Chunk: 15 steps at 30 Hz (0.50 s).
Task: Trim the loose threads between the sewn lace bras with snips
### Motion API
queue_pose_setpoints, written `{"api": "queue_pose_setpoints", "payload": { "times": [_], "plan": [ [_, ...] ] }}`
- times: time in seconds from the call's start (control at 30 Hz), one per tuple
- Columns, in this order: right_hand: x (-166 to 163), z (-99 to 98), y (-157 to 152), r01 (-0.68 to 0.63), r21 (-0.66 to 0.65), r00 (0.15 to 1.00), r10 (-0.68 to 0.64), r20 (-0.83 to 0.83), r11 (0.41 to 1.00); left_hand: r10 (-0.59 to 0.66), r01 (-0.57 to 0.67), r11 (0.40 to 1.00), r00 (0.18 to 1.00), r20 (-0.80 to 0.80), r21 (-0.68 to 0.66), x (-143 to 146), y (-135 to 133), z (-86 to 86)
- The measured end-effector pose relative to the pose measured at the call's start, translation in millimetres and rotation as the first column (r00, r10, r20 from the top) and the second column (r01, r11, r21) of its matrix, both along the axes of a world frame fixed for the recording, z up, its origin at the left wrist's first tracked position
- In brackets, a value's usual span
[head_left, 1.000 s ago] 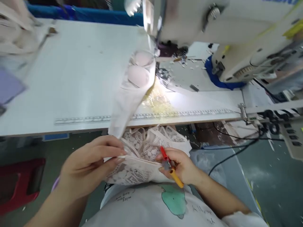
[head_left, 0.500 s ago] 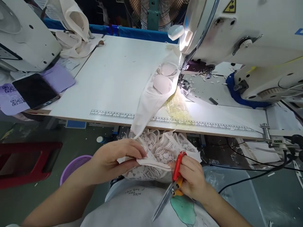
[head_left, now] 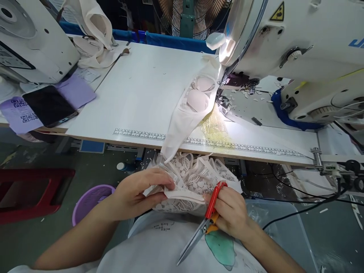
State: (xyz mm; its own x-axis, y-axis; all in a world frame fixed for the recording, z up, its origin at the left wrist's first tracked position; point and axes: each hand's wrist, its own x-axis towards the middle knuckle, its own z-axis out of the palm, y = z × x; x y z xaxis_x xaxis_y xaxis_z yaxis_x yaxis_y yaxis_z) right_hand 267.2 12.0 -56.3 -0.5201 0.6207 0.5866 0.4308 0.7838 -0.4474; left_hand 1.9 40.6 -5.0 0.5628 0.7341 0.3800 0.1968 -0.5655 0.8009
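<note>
A white lace garment lies bunched in my lap, below the table edge. My left hand pinches its folded edge between thumb and fingers. My right hand is closed round red-and-orange thread snips, blades pointing down-left, and its fingertips also touch the lace. A chain of pale pink bra cups on white fabric runs from the lace up over the table to the sewing machine needle.
A white sewing machine fills the right, with scraps by its base. A phone on purple cloth and another machine are at the left. A purple bin and a red stool are on the floor.
The view swung left and steadied. My right hand turned the snips so the blades now point down-left, away from the lace. My left hand kept its pinch on the lace.
</note>
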Motion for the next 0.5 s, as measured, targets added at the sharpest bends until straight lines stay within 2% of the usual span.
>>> {"api": "queue_pose_setpoints", "payload": {
  "times": [0.17,0.5],
  "plan": [
    [-1.1,-0.6,-1.7,0.011,0.022,1.000,-0.011,-0.007,1.000,-0.017,0.018,0.998,1.000,-0.012,0.066,2.0,0.2,2.8],
    [2.3,-1.9,-4.0,-0.005,0.017,1.000,0.005,-0.005,1.000,-0.075,0.075,0.997,0.997,-0.007,0.027,4.1,-0.2,8.8]
  ]
}}
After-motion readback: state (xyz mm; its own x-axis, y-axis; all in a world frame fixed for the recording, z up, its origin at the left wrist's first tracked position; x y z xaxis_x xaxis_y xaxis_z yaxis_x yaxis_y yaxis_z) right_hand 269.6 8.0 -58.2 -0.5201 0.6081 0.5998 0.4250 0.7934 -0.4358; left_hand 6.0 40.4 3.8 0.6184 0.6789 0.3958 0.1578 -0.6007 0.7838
